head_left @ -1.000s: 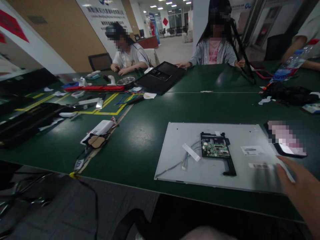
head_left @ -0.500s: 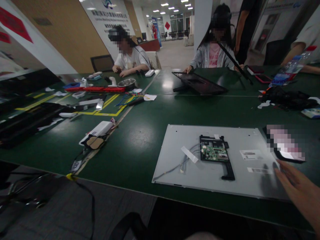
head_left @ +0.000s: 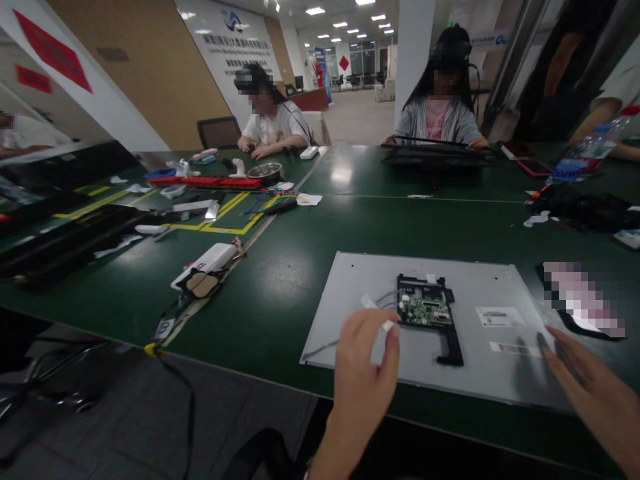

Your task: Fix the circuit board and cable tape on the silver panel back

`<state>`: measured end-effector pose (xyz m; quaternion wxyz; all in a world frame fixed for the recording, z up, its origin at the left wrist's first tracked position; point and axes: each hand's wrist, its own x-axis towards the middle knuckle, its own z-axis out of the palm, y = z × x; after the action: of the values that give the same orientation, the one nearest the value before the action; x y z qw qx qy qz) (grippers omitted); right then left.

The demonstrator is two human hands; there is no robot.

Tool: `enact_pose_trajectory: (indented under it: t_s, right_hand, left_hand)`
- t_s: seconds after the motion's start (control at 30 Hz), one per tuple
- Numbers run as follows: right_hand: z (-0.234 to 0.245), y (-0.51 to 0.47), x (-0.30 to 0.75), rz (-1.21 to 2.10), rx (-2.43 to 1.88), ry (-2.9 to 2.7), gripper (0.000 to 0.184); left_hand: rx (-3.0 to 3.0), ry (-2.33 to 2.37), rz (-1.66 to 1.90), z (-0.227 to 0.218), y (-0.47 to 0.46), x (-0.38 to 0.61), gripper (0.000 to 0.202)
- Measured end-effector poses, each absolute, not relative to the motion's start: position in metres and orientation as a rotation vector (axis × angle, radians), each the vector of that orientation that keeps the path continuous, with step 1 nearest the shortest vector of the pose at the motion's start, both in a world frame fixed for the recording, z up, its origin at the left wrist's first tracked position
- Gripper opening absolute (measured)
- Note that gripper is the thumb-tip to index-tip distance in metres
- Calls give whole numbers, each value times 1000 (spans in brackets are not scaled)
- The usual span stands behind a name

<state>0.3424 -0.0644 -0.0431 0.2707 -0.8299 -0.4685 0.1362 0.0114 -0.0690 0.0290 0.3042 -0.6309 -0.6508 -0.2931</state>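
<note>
A flat grey display panel (head_left: 480, 280) lies back side up near the table's front edge. On its middle sits a black plastic bracket (head_left: 453, 347) with a green circuit board (head_left: 425, 311). Thin grey cables (head_left: 320, 349) run left from the board, partly hidden by my left hand (head_left: 367, 367). That hand is closed above them, pinching one end of a white tape strip (head_left: 387, 326) between thumb and finger. At the panel's right edge, my right hand (head_left: 593, 387) grips the rim, fingers along the edge.
A phone (head_left: 583, 300) lies right of the panel. To the left are a white power bank (head_left: 210, 259) with a cable and black long parts (head_left: 65, 240). Across the table, one person holds a dark panel (head_left: 435, 157); another sits further left. Bottles (head_left: 583, 157) stand at right.
My left hand has come into view and taken hold of the tape strip on the cables. My right hand stays at the panel's edge. The person opposite has turned their dark panel.
</note>
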Motion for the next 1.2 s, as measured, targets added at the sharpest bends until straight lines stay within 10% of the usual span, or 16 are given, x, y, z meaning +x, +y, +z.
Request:
enact_pose_trajectory:
  t_s: [0.3,1.2]
  right_hand:
    - [-40,-63,327,365,-2213,-1343,64]
    - [-29,-45,235,381,-1868,-1674,47]
  left_hand:
    - [-2501,-1972,-507,34,64,2,16]
    - [-2328,-2096,-373,5,89,-84,41]
